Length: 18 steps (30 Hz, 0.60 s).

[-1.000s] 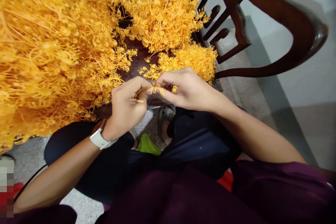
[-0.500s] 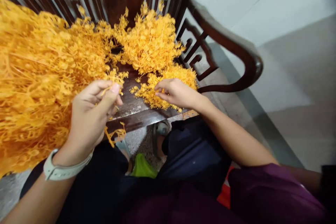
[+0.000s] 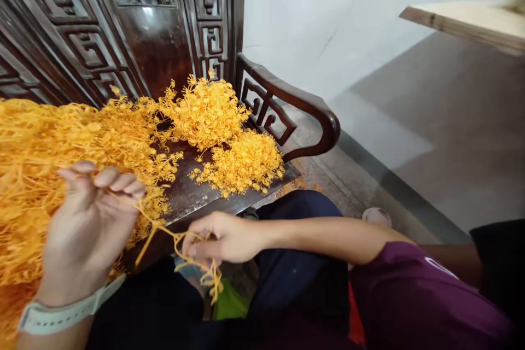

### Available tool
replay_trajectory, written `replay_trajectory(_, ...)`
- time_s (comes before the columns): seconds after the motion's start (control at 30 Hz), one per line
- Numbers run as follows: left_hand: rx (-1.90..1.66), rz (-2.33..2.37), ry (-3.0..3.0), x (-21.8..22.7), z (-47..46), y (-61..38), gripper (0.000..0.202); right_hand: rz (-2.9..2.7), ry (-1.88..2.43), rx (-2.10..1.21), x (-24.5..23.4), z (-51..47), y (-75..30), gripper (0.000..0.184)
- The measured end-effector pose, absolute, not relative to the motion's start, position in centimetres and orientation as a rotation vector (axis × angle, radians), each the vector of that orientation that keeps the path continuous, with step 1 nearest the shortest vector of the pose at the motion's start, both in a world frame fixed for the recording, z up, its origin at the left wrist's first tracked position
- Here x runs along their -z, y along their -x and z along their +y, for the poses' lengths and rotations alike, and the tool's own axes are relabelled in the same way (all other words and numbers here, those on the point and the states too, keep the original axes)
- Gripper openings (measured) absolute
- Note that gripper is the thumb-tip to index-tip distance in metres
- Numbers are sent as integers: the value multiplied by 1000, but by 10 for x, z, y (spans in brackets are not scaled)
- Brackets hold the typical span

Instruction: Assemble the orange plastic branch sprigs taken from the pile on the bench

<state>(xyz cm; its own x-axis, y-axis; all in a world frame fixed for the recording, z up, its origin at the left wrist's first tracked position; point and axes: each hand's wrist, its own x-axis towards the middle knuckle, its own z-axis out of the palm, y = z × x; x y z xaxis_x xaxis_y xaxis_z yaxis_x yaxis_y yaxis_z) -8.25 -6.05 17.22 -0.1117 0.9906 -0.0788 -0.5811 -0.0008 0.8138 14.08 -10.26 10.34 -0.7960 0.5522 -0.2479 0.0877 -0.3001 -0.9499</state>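
Head view: dark bench (image 3: 184, 191) near pale wall (image 3: 287, 22), both hands' fingers (image 3: 108, 177) (image 3: 207, 225) gripping a sprig (image 3: 154, 226).

Shadowed wall (image 3: 377, 76), perhaps slight motion blur

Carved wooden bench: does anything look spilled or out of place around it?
Yes: orange specks are scattered on the floor by the seat's right corner, below the curved armrest. They look odd there because the orange flower clusters lie up on the seat. They may be dropped bits, but are too small to identify.
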Motion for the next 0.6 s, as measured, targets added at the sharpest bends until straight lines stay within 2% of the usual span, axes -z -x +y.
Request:
replay_trajectory(0.1,-1654,865,-643,-177,-53,97,24,-1450,810,-1995,-119,-92,-166,18)
replay_trajectory(0.27,-1551,942,-745,-166,-52,86,31,-1365,911,-1640,-142,-78,-230,39)
replay_trajectory(0.47,-1426,980,-862,-147,-53,58,31,-1417,1007,-1400,-132,-102,-280,41)
replay_trajectory(0.6,-1199,1057,-1004,-141,-57,49,36,-1425,1301,-1115,-138,-121,-330,47)
